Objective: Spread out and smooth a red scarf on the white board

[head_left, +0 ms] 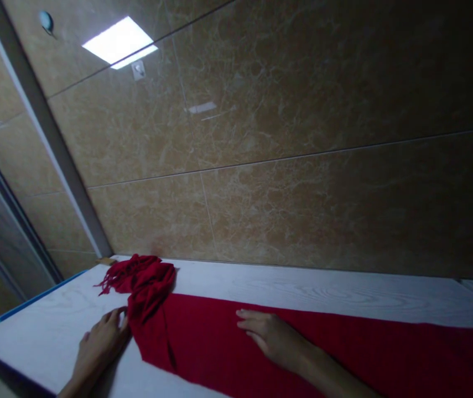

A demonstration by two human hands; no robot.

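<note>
A long red scarf (209, 326) lies spread over the white wood-grain tabletop and runs out of view at the right. Its left end is bunched into a heap, with a twisted fringe at the far side. My left hand (101, 340) is at the near left edge of the bunched part, its fingers bent in against the cloth; the fingertips are partly hidden. On the flat stretch of cloth rests my right hand (271, 334), palm down with fingers extended and slightly apart. A loose fold hangs across the scarf beside the heap.
The white tabletop (236, 276) meets a glossy brown marbled tile wall (286, 204) at the back. A blue strip (41, 296) edges the table's left side. A grey metal post (53, 143) rises at the left. A blue round object (46, 21) is on the wall.
</note>
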